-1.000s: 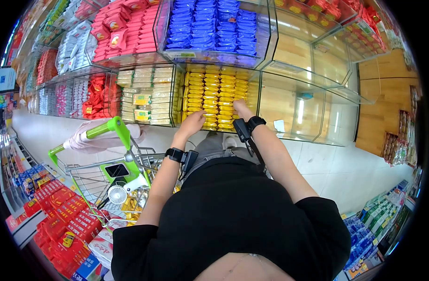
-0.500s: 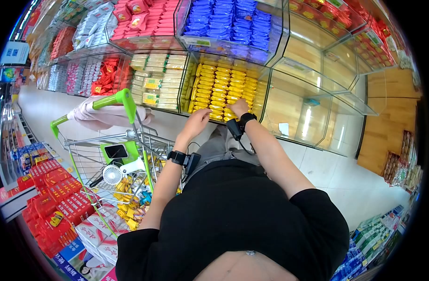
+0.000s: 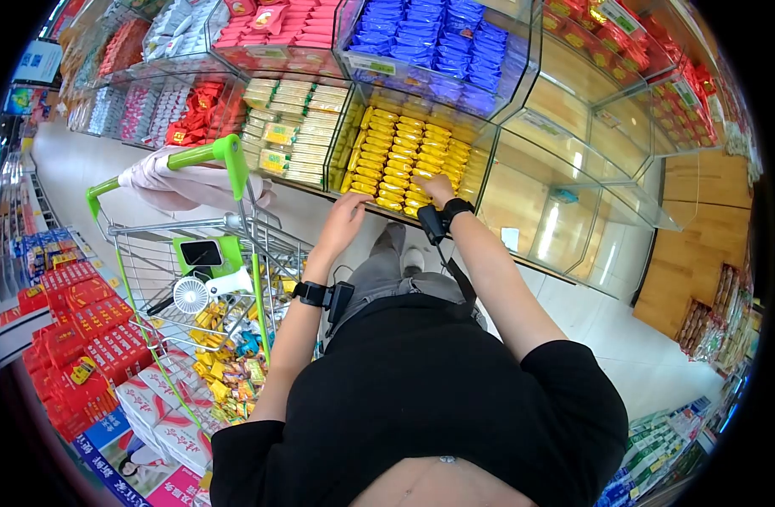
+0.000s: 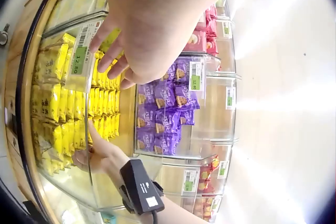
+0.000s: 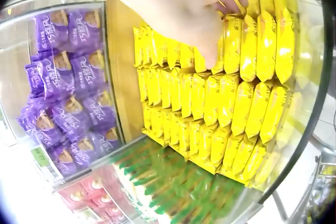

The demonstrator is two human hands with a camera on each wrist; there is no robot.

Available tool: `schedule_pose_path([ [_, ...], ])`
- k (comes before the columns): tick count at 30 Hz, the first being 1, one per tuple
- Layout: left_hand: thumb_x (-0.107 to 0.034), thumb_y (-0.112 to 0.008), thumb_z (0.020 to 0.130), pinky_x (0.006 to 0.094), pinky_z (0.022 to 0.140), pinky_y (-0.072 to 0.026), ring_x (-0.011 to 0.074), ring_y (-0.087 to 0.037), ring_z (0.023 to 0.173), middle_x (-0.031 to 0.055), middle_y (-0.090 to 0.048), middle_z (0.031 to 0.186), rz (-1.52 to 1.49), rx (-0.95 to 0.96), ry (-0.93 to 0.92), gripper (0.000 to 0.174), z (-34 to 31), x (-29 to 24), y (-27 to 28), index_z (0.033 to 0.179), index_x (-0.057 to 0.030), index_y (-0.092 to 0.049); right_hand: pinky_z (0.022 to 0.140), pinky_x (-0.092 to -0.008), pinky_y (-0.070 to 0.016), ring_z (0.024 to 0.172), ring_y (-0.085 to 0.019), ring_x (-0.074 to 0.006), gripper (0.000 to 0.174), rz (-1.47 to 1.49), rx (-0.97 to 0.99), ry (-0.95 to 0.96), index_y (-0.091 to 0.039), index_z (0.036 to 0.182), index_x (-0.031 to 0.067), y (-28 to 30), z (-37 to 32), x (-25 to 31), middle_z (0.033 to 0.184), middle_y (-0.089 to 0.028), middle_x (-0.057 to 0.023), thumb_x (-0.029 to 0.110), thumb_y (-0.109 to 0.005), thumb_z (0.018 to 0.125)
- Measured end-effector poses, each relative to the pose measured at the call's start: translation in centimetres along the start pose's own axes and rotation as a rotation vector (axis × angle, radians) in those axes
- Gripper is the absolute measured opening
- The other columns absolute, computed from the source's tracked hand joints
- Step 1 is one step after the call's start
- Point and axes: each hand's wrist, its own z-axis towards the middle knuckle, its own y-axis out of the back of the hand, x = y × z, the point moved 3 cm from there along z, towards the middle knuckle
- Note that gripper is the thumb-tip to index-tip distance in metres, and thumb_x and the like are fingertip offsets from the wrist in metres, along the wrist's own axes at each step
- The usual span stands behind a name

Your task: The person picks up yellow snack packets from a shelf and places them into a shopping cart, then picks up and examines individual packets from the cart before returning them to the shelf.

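Yellow wrapped packs (image 3: pixel 396 156) stand in rows in a clear-walled bin. My right hand (image 3: pixel 436 189) reaches among them; in the right wrist view the hand (image 5: pixel 181 8) has its thumb and fingertips against packs (image 5: pixel 226 85), and the palm hides whether one is pinched. My left hand (image 3: pixel 343 223) is at the bin's near left edge. The left wrist view shows this hand (image 4: pixel 149 29) with fingers loosely extended beside a price tag (image 4: pixel 83 50), holding nothing. In that view, the right hand (image 4: pixel 105 158) is seen through the clear wall.
Blue-purple packs (image 3: pixel 434 42) fill the bin behind, with pale stick-shaped packs (image 3: pixel 299 127) to the left. A cart (image 3: pixel 134 232) holding loose goods and a small white fan (image 3: pixel 191 296) stands at left. Clear compartments (image 3: pixel 565 203) and a wooden panel (image 3: pixel 696 228) are on the right.
The head view has shifted, showing more of the cart's contents. My left hand has drawn back from above the yellow packs to the bin's near edge. The right hand stays among the packs.
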Motion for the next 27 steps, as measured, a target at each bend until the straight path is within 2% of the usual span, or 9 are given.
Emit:
schedule_pose_path([
  [4, -0.001, -0.045, 0.078, 0.0310, 0.075, -0.0408, 0.0291, -0.052, 0.086, 0.0135, -0.054, 0.089, -0.029, -0.032, 0.014, 0.018, -0.1, -0.1, -0.1, 0.093, 0.0000, -0.055, 0.078, -0.0359, -0.0434, 0.091, -0.055, -0.0331, 0.069, 0.165, 0.034, 0.064, -0.056, 0.090, -0.0090, 0.3, -0.5, -0.1, 0.095, -0.056, -0.0257, 0.056, -0.058, 0.066],
  [6, -0.001, -0.045, 0.078, 0.0309, 0.075, -0.0408, 0.0291, -0.052, 0.086, 0.0134, -0.054, 0.089, -0.039, -0.036, 0.028, 0.018, 0.0, -0.2, 0.2, 0.093, -0.0001, -0.055, 0.065, -0.0353, -0.0456, 0.076, -0.058, -0.0324, 0.072, 0.073, -0.241, 0.102, -0.057, 0.076, -0.0109, 0.1, -0.4, 0.0, 0.078, -0.059, -0.0248, 0.060, -0.057, 0.064],
  [10, -0.002, -0.045, 0.078, 0.0311, 0.075, -0.0409, 0.0296, -0.052, 0.086, 0.0137, -0.054, 0.089, -0.028, -0.041, 0.010, 0.017, 0.2, 0.1, 0.1, 0.093, 0.0001, -0.055, 0.067, -0.0340, -0.0455, 0.079, -0.058, -0.0326, 0.074, -0.018, 0.015, 0.156, -0.057, 0.084, -0.0098, 0.8, 0.7, 0.4, 0.085, -0.059, -0.0229, 0.062, -0.054, 0.065],
  [11, -0.002, -0.045, 0.078, 0.0312, 0.075, -0.0410, 0.0299, -0.052, 0.086, 0.0139, -0.054, 0.089, -0.020, -0.039, 0.020, 0.017, 0.3, 0.4, 0.0, 0.093, 0.0002, -0.055, 0.073, -0.0341, -0.0437, 0.086, -0.056, -0.0340, 0.076, -0.038, 0.124, 0.152, -0.057, 0.090, -0.0094, 1.4, 0.3, 0.6, 0.091, -0.058, -0.0240, 0.063, -0.047, 0.069],
  [14, -0.002, -0.045, 0.078, 0.0317, 0.074, -0.0410, 0.0303, -0.051, 0.085, 0.0143, -0.054, 0.088, 0.009, -0.026, 0.015, 0.018, 0.8, -0.6, 0.5, 0.093, -0.0001, -0.054, 0.078, -0.0353, -0.0412, 0.092, -0.053, -0.0349, 0.079, 0.174, 0.016, 0.010, -0.056, 0.093, -0.0096, 2.2, -1.6, 1.4, 0.097, -0.055, -0.0261, 0.065, -0.039, 0.072],
  [17, -0.002, -0.045, 0.078, 0.0319, 0.074, -0.0410, 0.0305, -0.051, 0.085, 0.0146, -0.053, 0.088, 0.020, -0.020, 0.023, 0.018, 1.1, -0.7, 0.4, 0.093, -0.0004, -0.054, 0.084, -0.0361, -0.0380, 0.097, -0.050, -0.0363, 0.081, 0.037, 0.072, 0.038, -0.054, 0.097, -0.0095, 2.2, -0.8, 1.3, 0.102, -0.052, -0.0275, 0.065, -0.033, 0.074],
  [20, -0.002, -0.045, 0.078, 0.0318, 0.073, -0.0411, 0.0303, -0.051, 0.085, 0.0140, -0.054, 0.089, 0.011, -0.015, 0.027, 0.018, 1.4, -0.2, 0.4, 0.093, -0.0009, -0.055, 0.085, -0.0362, -0.0376, 0.099, -0.049, -0.0366, 0.080, -0.026, 0.087, 0.143, -0.055, 0.098, -0.0082, 2.4, -0.4, 1.8, 0.104, -0.051, -0.0276, 0.065, -0.032, 0.075],
  [24, -0.002, -0.044, 0.080, 0.0277, 0.073, -0.0418, 0.0237, -0.052, 0.084, 0.0116, -0.052, 0.090, 0.044, 0.029, 0.010, 0.018, 1.9, 0.5, 0.2, 0.096, -0.0007, -0.053, 0.083, -0.0373, -0.0396, 0.097, -0.051, -0.0335, 0.073, -0.056, -0.030, 0.025, -0.058, 0.094, -0.0039, 3.1, -1.5, 2.2, 0.102, -0.054, -0.0232, 0.061, -0.030, 0.078],
  [27, -0.002, -0.044, 0.080, 0.0272, 0.070, -0.0415, 0.0232, -0.052, 0.083, 0.0116, -0.052, 0.090, 0.036, 0.020, -0.013, 0.018, 2.3, 0.4, 0.2, 0.096, -0.0013, -0.053, 0.082, -0.0384, -0.0408, 0.097, -0.051, -0.0326, 0.073, -0.058, 0.116, 0.039, -0.057, 0.095, -0.0042, 3.7, -0.7, 1.6, 0.104, -0.053, -0.0227, 0.062, -0.034, 0.075],
])
